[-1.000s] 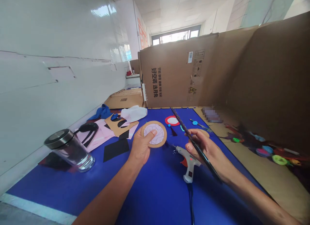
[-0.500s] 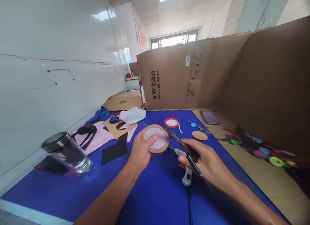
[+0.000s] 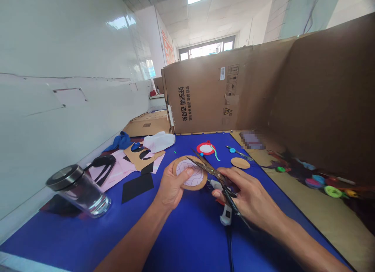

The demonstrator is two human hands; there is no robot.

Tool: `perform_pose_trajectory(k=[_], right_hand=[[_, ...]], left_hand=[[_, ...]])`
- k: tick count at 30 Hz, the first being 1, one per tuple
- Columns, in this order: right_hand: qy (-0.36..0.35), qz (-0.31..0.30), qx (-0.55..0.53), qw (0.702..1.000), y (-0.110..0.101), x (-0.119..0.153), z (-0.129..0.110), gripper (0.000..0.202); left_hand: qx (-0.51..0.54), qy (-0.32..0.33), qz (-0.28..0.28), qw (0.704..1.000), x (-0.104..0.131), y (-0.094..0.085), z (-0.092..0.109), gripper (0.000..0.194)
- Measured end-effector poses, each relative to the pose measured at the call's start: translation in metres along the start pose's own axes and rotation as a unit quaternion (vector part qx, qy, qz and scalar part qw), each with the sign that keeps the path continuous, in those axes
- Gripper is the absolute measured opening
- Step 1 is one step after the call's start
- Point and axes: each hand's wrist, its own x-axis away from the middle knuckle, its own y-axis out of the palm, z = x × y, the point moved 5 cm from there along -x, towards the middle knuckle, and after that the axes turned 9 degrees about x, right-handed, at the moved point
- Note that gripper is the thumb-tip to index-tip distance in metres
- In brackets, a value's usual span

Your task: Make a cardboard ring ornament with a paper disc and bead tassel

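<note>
Pinched in my left hand [image 3: 171,186] is a round brown cardboard disc [image 3: 198,179] with a pale, line-patterned circle on its face. The thumb lies across that face. My right hand [image 3: 250,192] grips a pair of dark, worn scissors [image 3: 218,175] by the handles. Their blades are spread and reach over the disc's upper right edge. Whether they touch it, I cannot tell. Beneath the scissors a white glue gun [image 3: 226,216] lies on the blue table, partly covered, its black cord running toward me.
A glass bottle [image 3: 80,192] stands at left. Black card [image 3: 137,187], cut cardboard [image 3: 139,157] and a white cloth [image 3: 159,141] lie behind it. Farther back are a red-rimmed disc [image 3: 206,148] and a brown oval [image 3: 240,162]. Tall cardboard [image 3: 202,100] walls the back and right.
The scissor blades have spread apart and swung left over the disc. The disc has moved slightly right and down, still in my left hand. The view has shifted a little.
</note>
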Motion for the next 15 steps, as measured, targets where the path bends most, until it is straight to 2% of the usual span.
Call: perform_pose_trajectory(k=[15], right_hand=[[-0.008, 0.004, -0.030, 1.000, -0.0014, -0.0023, -0.0042, 0.039]], left_hand=[[0.003, -0.004, -0.007, 1.000, 0.0001, -0.0005, 0.0011, 0.044]])
